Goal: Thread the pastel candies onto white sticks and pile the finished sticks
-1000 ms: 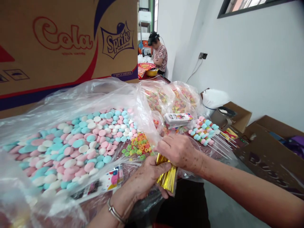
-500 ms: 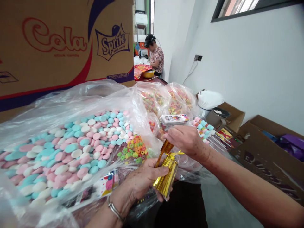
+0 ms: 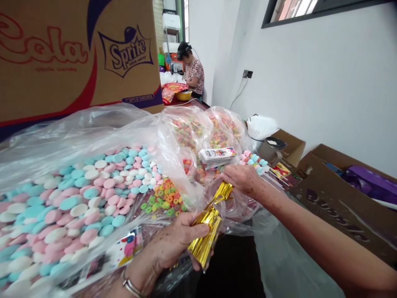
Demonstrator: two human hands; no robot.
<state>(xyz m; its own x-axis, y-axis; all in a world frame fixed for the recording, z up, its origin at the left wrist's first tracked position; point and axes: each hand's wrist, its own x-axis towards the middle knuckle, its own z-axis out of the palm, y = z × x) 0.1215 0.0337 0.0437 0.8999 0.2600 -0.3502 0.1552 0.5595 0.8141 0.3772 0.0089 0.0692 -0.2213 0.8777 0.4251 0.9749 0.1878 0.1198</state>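
— Gold foil ties, a whole packet of them (image 3: 203, 238), gripped in the left hand (image 3: 169, 248) just off the near edge of the worktop (image 3: 186, 102). Its fingers are closed around the clear sleeve, thumb on top.

— And the right hand (image 3: 243, 180)?

— Fingers pinched narrow on a few ties (image 3: 221, 192), drawn partway up out of the packet's open end. They fan out a little between the two hands.

— So what could go wrong?

— My guess is that more ties come out than the pinch can hold. They look thin and slick, so a loose one could slip free and drop to the floor or into the crumpled plastic bag (image 3: 235, 207) underneath, where gold on clear film would be hard to spot.

— Could the packet itself go?

— Possibly. The left hand holds it near the middle, tilted, with the open end up; if the right hand pulls hard the sleeve might slide out with the ties, or tear.

— Anything nearby at risk?

— The round pastel sweets (image 3: 77, 198) and the small ring sweets (image 3: 161, 198) lie in open bags just beside the left hand. A jerk of the wrist could nudge that plastic and spill some. The sweet skewers (image 3: 252, 159) behind the right hand sit close too.
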